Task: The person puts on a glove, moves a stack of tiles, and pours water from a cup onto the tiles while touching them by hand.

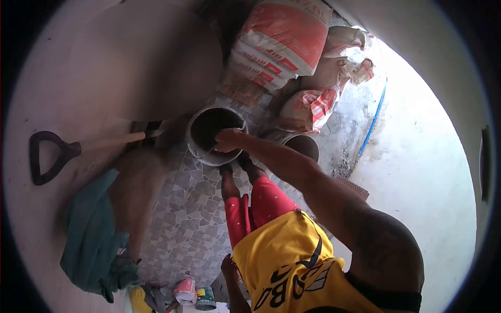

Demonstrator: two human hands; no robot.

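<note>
My right hand [228, 140] is closed at the near side of a round bucket [204, 156], apparently gripping its thin handle. The bucket stands upright by my feet, and its inside is dark, so I cannot make out the contents. My left hand [228, 266] hangs beside my waist, close to the yellow shirt [287, 255]. It is small and dark in view, its fingers unclear. Just right of the bucket, partly behind my right forearm, is a second round container [303, 146].
Stacked red and white sacks [284, 36] stand beyond the bucket, with opened sacks [310, 109] beside them. A shovel handle [55, 156] and green cloth [94, 235] are at left. A blue hose [374, 117] lies at right; a small tub [205, 299] sits at the bottom.
</note>
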